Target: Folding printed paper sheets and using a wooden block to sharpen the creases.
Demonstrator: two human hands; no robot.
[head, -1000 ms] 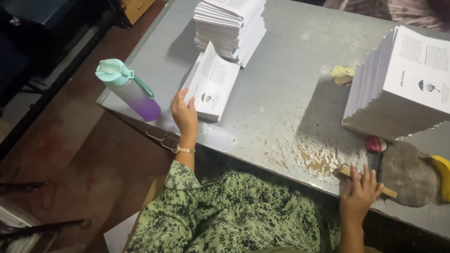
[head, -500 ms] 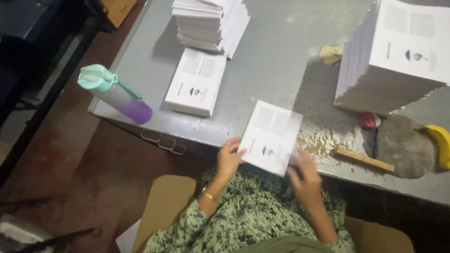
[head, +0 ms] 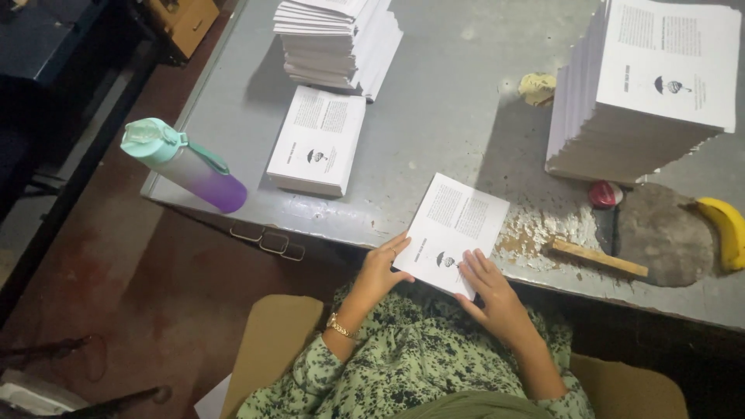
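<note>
Scanning from the left, we see a mint-capped bottle with a purple base [head: 182, 164] lying at the left corner of the grey metal desk [head: 450, 116]. Beside it a small stack of folded white printed leaflets [head: 317, 140] sits near the front edge, with a taller pile of folded sheets [head: 339, 40] behind it. At the front edge our left hand [head: 380, 269] and right hand [head: 491, 289] together hold a folded white printed sheet [head: 452, 231], fingers spread flat on its lower corners. Further right lie a wooden stick [head: 597, 257], a tall stack of flat printed paper [head: 648, 93] and a yellow banana [head: 723, 230].
</note>
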